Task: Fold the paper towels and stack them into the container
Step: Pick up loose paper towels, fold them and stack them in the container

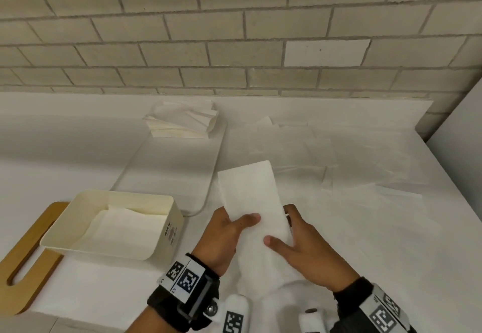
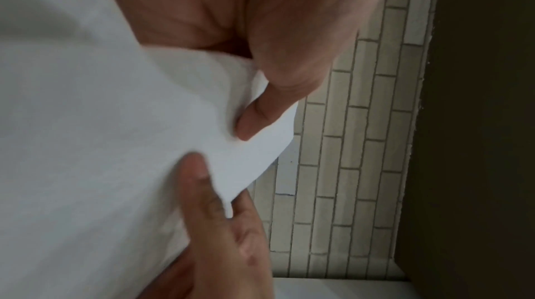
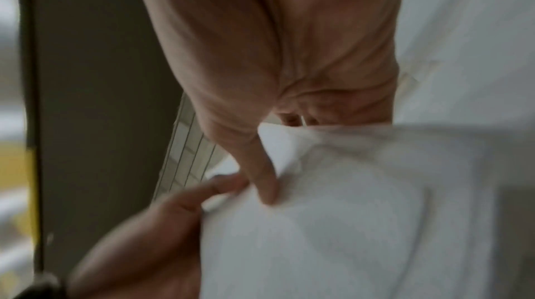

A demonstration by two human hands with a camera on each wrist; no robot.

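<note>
A white paper towel (image 1: 254, 202), folded into a long strip, is held up above the table between both hands. My left hand (image 1: 229, 231) pinches its left edge, thumb on top. My right hand (image 1: 294, 238) grips the right edge, thumb pressed on the face. The left wrist view shows my left thumb (image 2: 260, 118) on the towel (image 2: 115, 144) and a right finger below it. In the blurred right wrist view my right thumb (image 3: 263, 180) presses on the towel (image 3: 347, 212). The cream container (image 1: 156, 202) stands at the left with a folded towel (image 1: 122, 225) lying inside.
A wooden board with a handle slot (image 1: 28, 262) lies under the container. A stack of white towels (image 1: 182, 121) sits at the back of the table, on a pale tray (image 1: 208, 176). Flat sheets (image 1: 339, 155) are spread at the right. A tiled wall (image 1: 234, 32) stands behind.
</note>
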